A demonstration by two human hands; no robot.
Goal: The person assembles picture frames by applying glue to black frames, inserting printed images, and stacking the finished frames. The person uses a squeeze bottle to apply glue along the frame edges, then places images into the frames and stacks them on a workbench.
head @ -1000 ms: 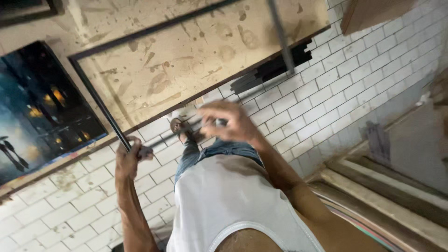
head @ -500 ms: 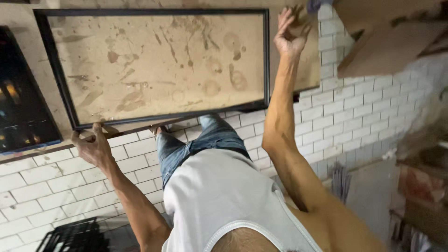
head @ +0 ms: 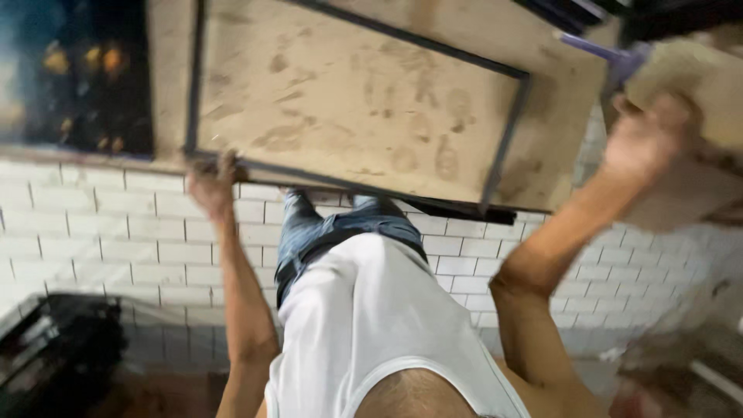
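A large framed panel [head: 352, 101], with a thin dark metal frame around a stained brown board, leans in front of me. My left hand [head: 210, 183] grips the frame's lower left edge. My right hand [head: 648, 135] is raised at the upper right, closed on a purple-handled tool [head: 600, 50] with a tan block-like head; the image is blurred there. My white vest and blue jeans fill the lower middle of the view.
White brick-pattern tiles [head: 101, 240] run below the panel. A dark painting [head: 77, 77] with orange lights stands at the upper left. A black crate-like object [head: 54, 348] sits at the lower left. Blurred clutter lies at the lower right.
The panel has tilted and shifted left in view. My right hand has moved from the frame's upper right corner out to the right. My left hand stays on the lower left edge.
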